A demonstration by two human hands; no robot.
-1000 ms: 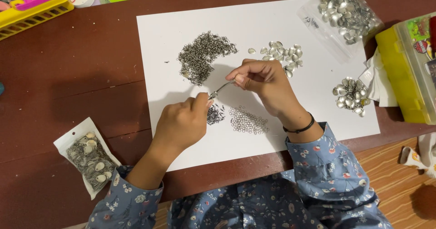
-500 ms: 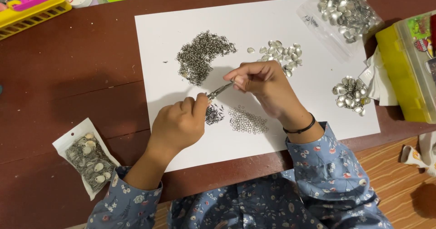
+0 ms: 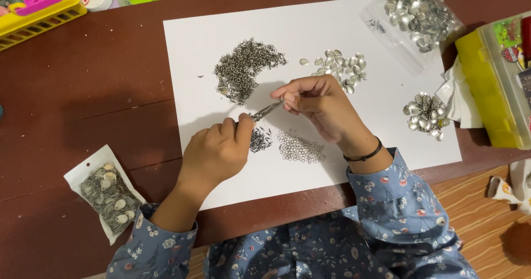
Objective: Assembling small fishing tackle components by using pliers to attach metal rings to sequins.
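A pair of small pliers point(image 3: 264, 112) is gripped in the left hand point(image 3: 215, 149), whose fingers are curled tight around the handles. The tips of the pliers are met by the right hand point(image 3: 318, 103), whose thumb and fingers are pinched together on something too small to make out. Both hands are held over a white sheet of paper point(image 3: 188, 63) that is spread on a dark red table point(image 3: 83, 102).

On the paper, a large heap of small dark rings point(image 3: 243, 69) is seen above the pliers. A smaller dark clump point(image 3: 260, 139) and a patch of loose lighter rings point(image 3: 300, 146) lie just below them. Silver oval pieces point(image 3: 340, 66) are scattered above the right hand, and a finished silver cluster point(image 3: 425, 113) lies to its right. A clear bag of silver pieces point(image 3: 412, 13) rests at the paper's far right corner.
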